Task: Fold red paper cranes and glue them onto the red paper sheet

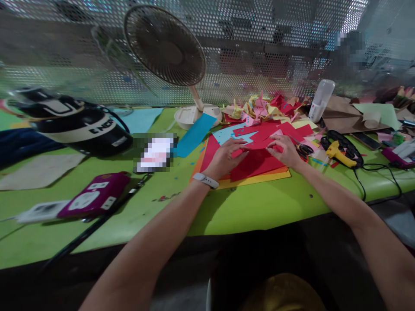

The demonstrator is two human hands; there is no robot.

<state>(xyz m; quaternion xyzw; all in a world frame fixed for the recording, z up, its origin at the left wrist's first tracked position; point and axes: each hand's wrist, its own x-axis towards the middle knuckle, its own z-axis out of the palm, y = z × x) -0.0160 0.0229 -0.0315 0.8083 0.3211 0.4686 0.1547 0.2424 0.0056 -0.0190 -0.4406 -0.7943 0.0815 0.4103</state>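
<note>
Between my two hands a sheet of red paper (257, 162) is held by its upper edge, tilted over a stack of paper. My left hand (227, 158), with a white band on the wrist, pinches its left side. On its right side the thumb and fingers of my right hand (284, 150) are closed in a pinch. An orange-yellow sheet (279, 174) shows beneath at the front of the stack. Behind my fingers lie light blue paper pieces (228, 133). Scissors (304, 150) rest just right of my right hand.
A fan (165, 45) stands at the back, beside a pile of folded paper pieces (259, 108). A black bottle (81, 125), phone (157, 152) and purple power strip (94, 195) are left. A yellow glue gun (340, 154) with a cable and a white bottle (320, 101) are right.
</note>
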